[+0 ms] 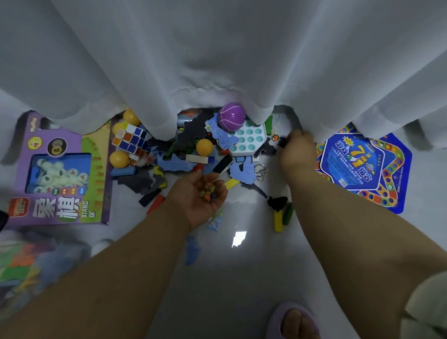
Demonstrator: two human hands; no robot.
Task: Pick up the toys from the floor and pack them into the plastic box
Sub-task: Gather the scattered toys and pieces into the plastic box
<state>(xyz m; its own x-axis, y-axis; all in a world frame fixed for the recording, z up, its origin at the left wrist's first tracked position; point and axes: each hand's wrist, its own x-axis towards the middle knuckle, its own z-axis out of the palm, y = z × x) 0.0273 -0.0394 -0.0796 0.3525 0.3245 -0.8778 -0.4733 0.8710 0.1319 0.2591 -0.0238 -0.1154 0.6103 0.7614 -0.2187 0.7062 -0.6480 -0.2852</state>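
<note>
Toys lie heaped on the pale floor below a white curtain (pixel 223 52): a purple ball (pixel 231 116), a white tray with teal dimples (pixel 247 139), a colour cube (pixel 129 139), yellow balls (pixel 204 147), blue and dark foam puzzle pieces (pixel 240 172) and wooden blocks (pixel 278 221). My left hand (pixel 197 197) is cupped palm up and holds several small coloured marbles (pixel 208 192). My right hand (pixel 297 150) reaches to the heap's right edge, its fingers pinching a small dark piece beside a single marble (pixel 275 138). The plastic box (pixel 12 272) with colourful pieces shows blurred at the lower left.
A purple chess game box (pixel 61 171) lies at the left. A blue game board (pixel 362 166) lies at the right, partly under the curtain. A metal ring puzzle (pixel 260 171) sits between my hands. My foot in a lilac slipper (pixel 295 328) stands at the bottom.
</note>
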